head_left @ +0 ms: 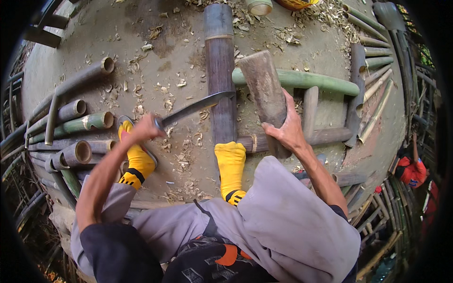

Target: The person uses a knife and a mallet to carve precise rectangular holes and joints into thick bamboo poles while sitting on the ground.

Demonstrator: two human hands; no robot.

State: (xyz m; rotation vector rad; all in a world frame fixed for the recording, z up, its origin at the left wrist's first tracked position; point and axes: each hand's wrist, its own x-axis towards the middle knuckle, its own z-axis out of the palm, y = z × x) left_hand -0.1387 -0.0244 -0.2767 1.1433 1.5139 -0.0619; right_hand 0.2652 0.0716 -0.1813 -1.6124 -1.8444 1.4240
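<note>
Dark bamboo (220, 63) runs top to bottom, upper centre of frame, right of the left hand (147, 128), left of the right hand (287, 128). Green bamboo (309, 81) lies crosswise, right of centre. Wood block (262, 82) stands tilted, just right of the dark bamboo; right hand grasps it low, thumb on near face. Knife (196, 108) reaches rightward from the left hand, clenched on its handle; blade end crosses over the dark bamboo, contact unclear. Yellow sock (230, 162) at dark bamboo's lower end. Shavings (181, 82) scattered, left of centre.
</note>
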